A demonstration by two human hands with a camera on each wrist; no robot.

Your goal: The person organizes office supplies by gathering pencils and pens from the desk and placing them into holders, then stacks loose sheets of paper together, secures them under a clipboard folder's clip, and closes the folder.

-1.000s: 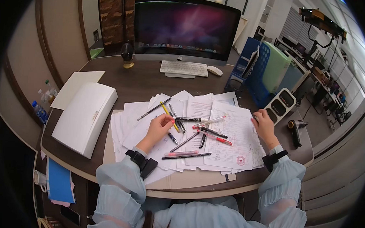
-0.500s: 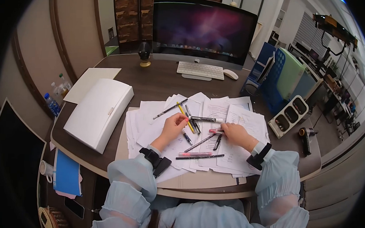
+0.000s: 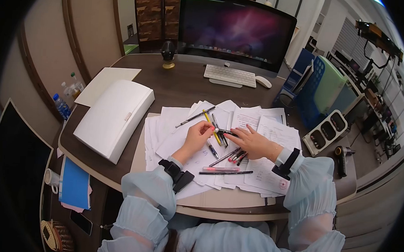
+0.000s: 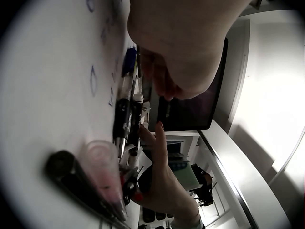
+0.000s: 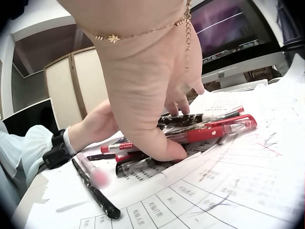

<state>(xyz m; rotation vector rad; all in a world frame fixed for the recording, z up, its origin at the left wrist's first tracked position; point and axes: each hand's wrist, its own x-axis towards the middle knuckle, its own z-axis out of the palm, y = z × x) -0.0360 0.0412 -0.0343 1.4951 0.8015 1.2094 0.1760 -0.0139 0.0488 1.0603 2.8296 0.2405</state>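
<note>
Over the scattered pens, the right hand (image 3: pixel 255 145) has its fingers spread leftward across a black marker (image 5: pixel 183 119). In the right wrist view its thumb bends in over a bunch of red and black pens (image 5: pixel 205 135), which lie between thumb and fingers. The left hand (image 3: pixel 197 139) hovers loosely curled just left of the marker's white end, with nothing seen in its fingers. Below it lies a pen with a blue end (image 3: pixel 213 150). A clear pink pen (image 3: pixel 220 169) and a dark patterned pen (image 3: pixel 227 173) lie side by side nearest the body.
Loose printed papers (image 3: pixel 170 136) lie under the pens, on a beige folder (image 3: pixel 198 204). A white box file (image 3: pixel 116 118) stands left. Keyboard (image 3: pixel 230 75), mouse (image 3: pixel 263 82) and monitor (image 3: pixel 238 28) are behind. At the right are a blue file rack (image 3: pixel 312 85) and a white power strip (image 3: pixel 325 131).
The right hand has come in from the papers' right side, bunched the red and black pens together, and reached over the marker. The left hand has stayed near the marker's end. The head view has shifted.
</note>
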